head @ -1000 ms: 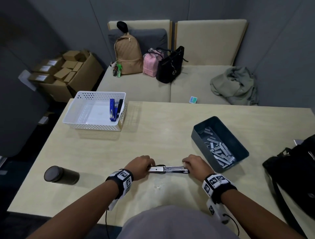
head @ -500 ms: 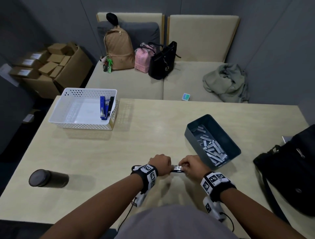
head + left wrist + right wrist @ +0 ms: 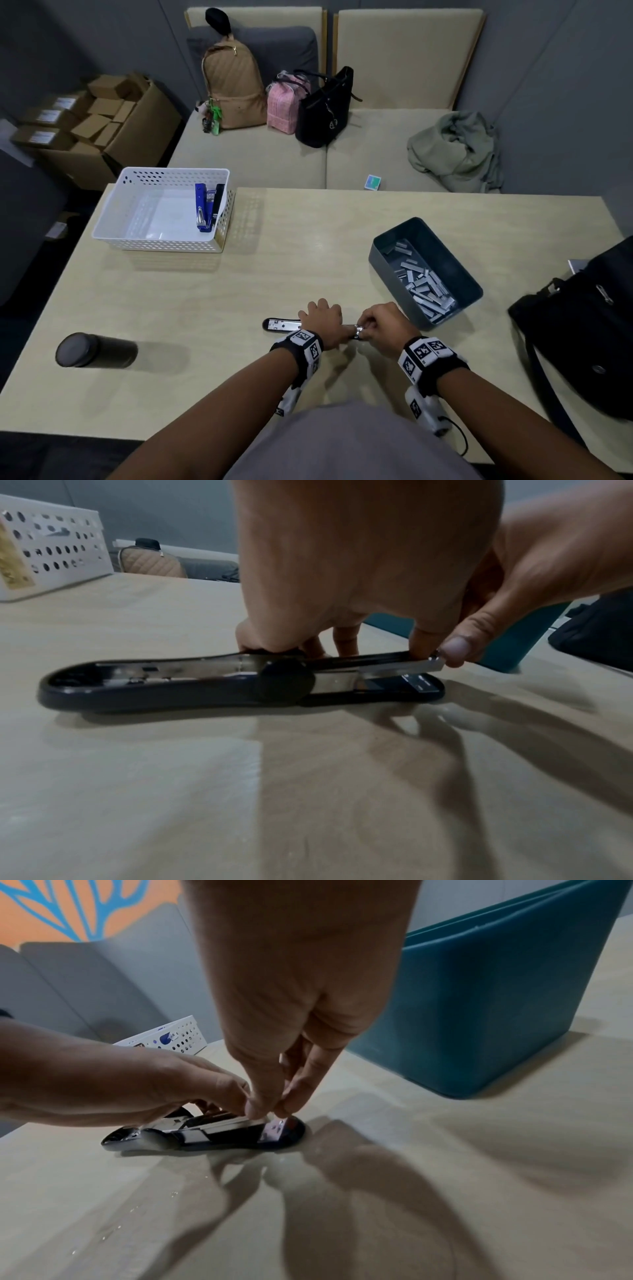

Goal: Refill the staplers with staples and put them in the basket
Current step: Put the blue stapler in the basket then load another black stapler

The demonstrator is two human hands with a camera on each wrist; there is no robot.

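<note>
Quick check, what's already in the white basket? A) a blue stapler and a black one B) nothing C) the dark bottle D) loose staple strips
A: a blue stapler and a black stapler lie side by side against the right wall of the white basket.

A dark plastic-and-metal stapler is laid flat, opened out, on the table; blue and black staplers are stood in the white perforated basket.

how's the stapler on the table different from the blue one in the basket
The black stapler lies flat on the table, opened out; the blue stapler sits in the white basket.
The left hand and right hand hold the black stapler; nothing touches the blue stapler.
</note>
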